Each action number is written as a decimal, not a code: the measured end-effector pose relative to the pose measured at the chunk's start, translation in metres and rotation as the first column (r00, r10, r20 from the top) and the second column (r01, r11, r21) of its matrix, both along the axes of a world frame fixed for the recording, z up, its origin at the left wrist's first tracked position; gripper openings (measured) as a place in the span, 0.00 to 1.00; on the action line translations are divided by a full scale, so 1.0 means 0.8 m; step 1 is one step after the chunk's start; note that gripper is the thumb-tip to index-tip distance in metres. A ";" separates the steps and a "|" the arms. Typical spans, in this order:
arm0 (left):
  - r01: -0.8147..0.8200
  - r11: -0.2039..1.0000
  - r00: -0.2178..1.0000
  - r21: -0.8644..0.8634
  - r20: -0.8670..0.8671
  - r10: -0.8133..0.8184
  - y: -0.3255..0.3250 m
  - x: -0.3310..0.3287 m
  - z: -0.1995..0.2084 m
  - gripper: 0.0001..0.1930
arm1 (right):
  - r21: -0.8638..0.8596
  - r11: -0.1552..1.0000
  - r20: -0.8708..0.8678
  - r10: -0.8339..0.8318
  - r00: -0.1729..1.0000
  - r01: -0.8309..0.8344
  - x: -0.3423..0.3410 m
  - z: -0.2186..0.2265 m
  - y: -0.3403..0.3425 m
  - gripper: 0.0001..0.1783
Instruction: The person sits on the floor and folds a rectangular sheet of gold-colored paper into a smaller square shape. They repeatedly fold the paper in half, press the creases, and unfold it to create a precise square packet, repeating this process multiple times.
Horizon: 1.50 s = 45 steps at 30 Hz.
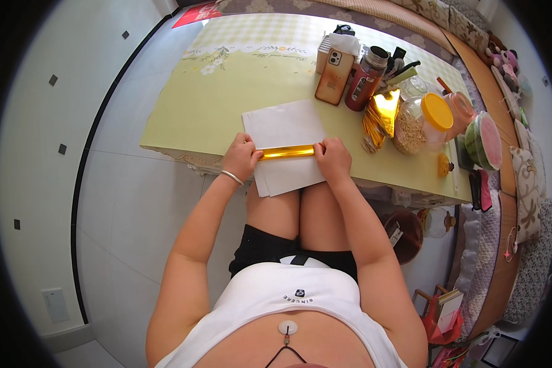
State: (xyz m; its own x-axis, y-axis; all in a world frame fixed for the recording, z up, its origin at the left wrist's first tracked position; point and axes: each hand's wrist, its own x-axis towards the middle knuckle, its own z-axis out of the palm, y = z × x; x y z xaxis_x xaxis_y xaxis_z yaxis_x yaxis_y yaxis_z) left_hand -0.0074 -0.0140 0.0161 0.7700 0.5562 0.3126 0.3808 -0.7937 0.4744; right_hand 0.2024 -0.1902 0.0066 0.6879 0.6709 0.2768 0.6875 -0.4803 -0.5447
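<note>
Between my two hands stretches a narrow folded strip of shiny gold foil paper [287,153]. My left hand [242,157] has its fingers closed on the strip's left end, and a pale bangle circles that wrist. At the other end my right hand [333,159] grips the foil in the same way. Beneath the strip lie white paper sheets [285,122], partly on the table and partly hanging over its near edge towards my lap. Right of the sheets, a stack of gold foil pieces [383,116] leans near the jars.
The table [196,116] has a green patterned cover. On its right stand a phone [335,76], a dark red flask [367,80], a yellow-lided jar of grains [416,126] and a cut watermelon [483,141]. Under the right edge is a brown bin [405,236]. A cushioned bench runs along the right.
</note>
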 end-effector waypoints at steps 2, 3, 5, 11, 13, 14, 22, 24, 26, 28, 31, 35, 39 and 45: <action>0.006 1.000 1.000 0.021 -0.022 -0.005 0.003 0.002 0.000 0.11 | -0.007 1.000 -0.001 0.004 1.000 -0.004 0.001 -0.002 0.000 0.12; 0.009 0.999 0.999 0.032 -0.033 -0.008 0.003 0.003 0.000 0.11 | -0.010 1.000 -0.002 0.005 1.000 -0.005 0.002 -0.002 0.000 0.12; 0.018 0.998 0.999 0.060 -0.036 -0.016 0.005 0.004 -0.002 0.12 | -0.016 1.000 -0.003 0.007 1.000 -0.007 0.002 -0.002 0.000 0.12; 0.004 0.997 0.998 0.071 -0.068 0.001 0.004 0.005 0.000 0.13 | -0.041 0.999 0.005 0.010 1.000 -0.010 0.002 -0.001 0.001 0.12; 0.005 0.997 0.997 0.077 -0.083 0.001 0.003 0.005 0.000 0.12 | -0.041 0.999 0.009 0.012 1.000 -0.012 0.002 -0.001 0.001 0.12; 0.013 0.996 0.996 0.087 -0.092 -0.005 0.004 0.004 0.000 0.11 | -0.040 0.999 0.011 0.013 1.000 -0.013 0.001 -0.002 0.001 0.12; 0.397 0.689 0.918 0.606 -0.272 -0.290 -0.004 0.019 0.016 0.21 | -0.052 0.999 0.009 0.013 1.000 -0.013 0.002 0.000 0.001 0.12; 0.507 0.632 0.860 0.586 -0.395 -0.323 -0.003 0.023 0.009 0.24 | -0.027 1.000 -0.015 -0.015 1.000 0.015 -0.002 0.005 0.001 0.12; 0.502 0.653 0.860 0.567 -0.411 -0.304 -0.003 0.024 0.006 0.24 | -0.024 0.999 0.147 0.035 0.989 -0.032 -0.008 0.013 0.005 0.12; 0.502 0.649 0.857 0.572 -0.428 -0.287 -0.003 0.023 0.006 0.24 | 0.026 0.990 0.325 0.123 0.938 -0.139 -0.015 0.011 0.010 0.14; 0.506 0.670 0.854 0.544 -0.427 -0.298 -0.005 0.023 0.004 0.26 | 0.063 0.911 0.447 0.340 0.827 -0.408 -0.040 -0.016 0.013 0.21; 0.480 0.744 0.845 0.465 -0.472 -0.250 -0.014 0.018 -0.002 0.29 | -0.172 0.886 0.387 0.463 0.797 -0.430 -0.074 -0.016 0.001 0.40; 0.396 0.827 0.838 0.399 -0.526 -0.147 -0.039 0.009 0.003 0.34 | -0.228 0.873 0.316 0.484 0.816 -0.431 -0.057 -0.023 -0.015 0.47; 0.228 0.900 0.864 0.371 -0.503 -0.012 -0.041 -0.048 -0.012 0.34 | -0.303 0.874 0.287 0.464 0.838 -0.380 -0.002 -0.015 -0.044 0.36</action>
State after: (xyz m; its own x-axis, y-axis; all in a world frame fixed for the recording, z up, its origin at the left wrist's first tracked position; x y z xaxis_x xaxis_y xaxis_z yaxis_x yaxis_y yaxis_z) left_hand -0.0458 -0.0467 0.0069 0.9326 0.3553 0.0634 0.3605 -0.9257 -0.1150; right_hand 0.2004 -0.2257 -0.0051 0.2133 0.9456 0.2458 0.9719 -0.1799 -0.1515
